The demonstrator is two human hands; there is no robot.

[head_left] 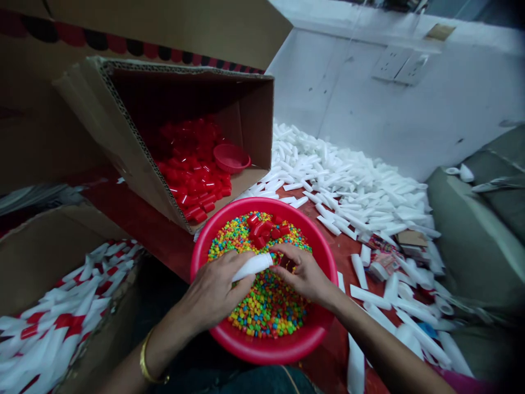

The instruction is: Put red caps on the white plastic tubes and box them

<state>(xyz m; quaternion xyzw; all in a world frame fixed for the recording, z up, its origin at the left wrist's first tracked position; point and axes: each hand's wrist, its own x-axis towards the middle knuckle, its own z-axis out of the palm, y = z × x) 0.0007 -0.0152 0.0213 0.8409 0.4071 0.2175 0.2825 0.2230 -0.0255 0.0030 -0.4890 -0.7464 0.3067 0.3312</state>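
A red plastic basin [318,243] in front of me holds many small multicoloured candies [266,312] and a few red caps [262,227] at its far side. My left hand [213,290] is wrapped round a white plastic tube [252,266], which points right over the candies. My right hand [303,273] is at the tube's open end, fingers pinched together on something I cannot make out. A gold bangle [144,361] sits on my left wrist.
A cardboard box [123,126] lying on its side holds red caps [192,169] and a small red bowl [231,157]. A heap of white tubes [353,186] covers the red surface to the right. At left, a box [45,323] holds capped white tubes.
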